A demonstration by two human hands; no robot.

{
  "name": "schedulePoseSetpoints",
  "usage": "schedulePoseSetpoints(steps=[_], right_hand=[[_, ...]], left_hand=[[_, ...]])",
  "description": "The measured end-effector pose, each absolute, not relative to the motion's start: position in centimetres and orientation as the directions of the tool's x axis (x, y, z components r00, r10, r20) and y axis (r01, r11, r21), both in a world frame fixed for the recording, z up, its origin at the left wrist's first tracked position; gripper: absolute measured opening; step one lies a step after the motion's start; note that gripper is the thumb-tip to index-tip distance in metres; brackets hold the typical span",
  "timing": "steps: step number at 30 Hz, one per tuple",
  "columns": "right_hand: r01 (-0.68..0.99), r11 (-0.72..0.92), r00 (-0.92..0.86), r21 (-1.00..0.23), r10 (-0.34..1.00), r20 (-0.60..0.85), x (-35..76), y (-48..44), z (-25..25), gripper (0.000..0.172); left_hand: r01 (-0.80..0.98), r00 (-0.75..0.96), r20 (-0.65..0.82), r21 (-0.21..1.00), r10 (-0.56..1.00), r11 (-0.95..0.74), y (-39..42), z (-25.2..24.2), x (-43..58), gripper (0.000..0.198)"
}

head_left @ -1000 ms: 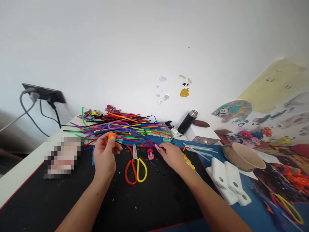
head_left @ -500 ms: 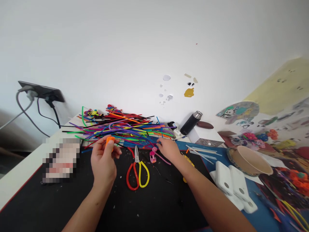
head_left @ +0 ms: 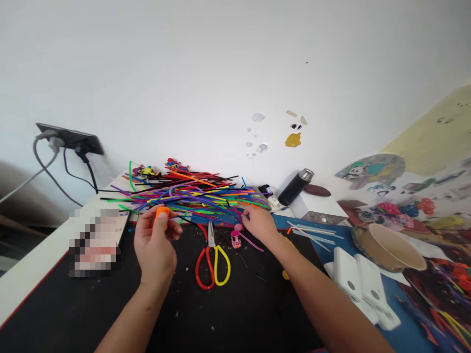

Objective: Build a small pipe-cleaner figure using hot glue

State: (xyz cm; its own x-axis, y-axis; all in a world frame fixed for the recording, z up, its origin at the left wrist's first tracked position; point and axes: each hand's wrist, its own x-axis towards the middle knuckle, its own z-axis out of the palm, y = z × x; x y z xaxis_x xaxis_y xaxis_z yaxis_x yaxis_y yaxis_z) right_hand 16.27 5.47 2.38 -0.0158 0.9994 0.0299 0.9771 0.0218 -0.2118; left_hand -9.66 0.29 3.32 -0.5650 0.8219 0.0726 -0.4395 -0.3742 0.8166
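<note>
My left hand (head_left: 156,240) is closed around a small bright orange fuzzy piece (head_left: 162,215), with the thumb pressed against it; its exact kind is unclear. My right hand (head_left: 259,224) reaches to the front of the pile, its fingertips pinched at a thin magenta pipe cleaner (head_left: 236,212). Just below those fingertips lies a small pink figure (head_left: 236,239) with a coiled top. A pair of scissors (head_left: 211,260) with one red and one yellow handle rests on the black mat (head_left: 235,314) between my hands. Behind them spreads a heap of coloured pipe cleaners (head_left: 184,193).
A black flask (head_left: 296,186) leans by a white box (head_left: 320,208). At right are translucent sticks (head_left: 312,233), white devices (head_left: 358,279) and a beige bowl (head_left: 397,247). A partly blurred phone-like object (head_left: 99,240) lies left, below a wall socket (head_left: 69,138) with cables.
The view has shifted slightly, moving the scene a little to the right. My left hand has drawn slightly left with the orange piece. The magenta pipe cleaner now stands more upright at my right fingertips.
</note>
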Motion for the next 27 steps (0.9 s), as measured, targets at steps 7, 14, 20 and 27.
schedulePoseSetpoints(steps=[7, 14, 20, 27], right_hand=[[0.835, 0.025, 0.045, -0.550, 0.992, 0.114, 19.5, 2.9, 2.4, 0.014], [0.535, 0.060, 0.227, -0.843, 0.950, 0.212, 20.4, 2.7, 2.8, 0.028], [0.265, 0.040, 0.239, -0.963, 0.965, 0.106, 19.0, 1.5, 3.7, 0.033], [-0.015, -0.061, 0.046, -0.998, 0.997, -0.061, 15.2, -2.7, 2.6, 0.035]], left_hand=[[-0.432, -0.531, 0.063, 0.838, 0.845, -0.334, 0.3, 3.1, -9.2, 0.022], [-0.382, -0.526, 0.082, 0.867, 0.847, -0.320, 0.5, 2.5, -9.1, 0.022], [-0.341, -0.465, 0.110, 0.893, 0.878, -0.292, 0.3, 1.8, -8.7, 0.024], [-0.125, 0.210, 0.019, 0.992, 0.978, 0.008, -1.7, 1.3, -5.9, 0.030]])
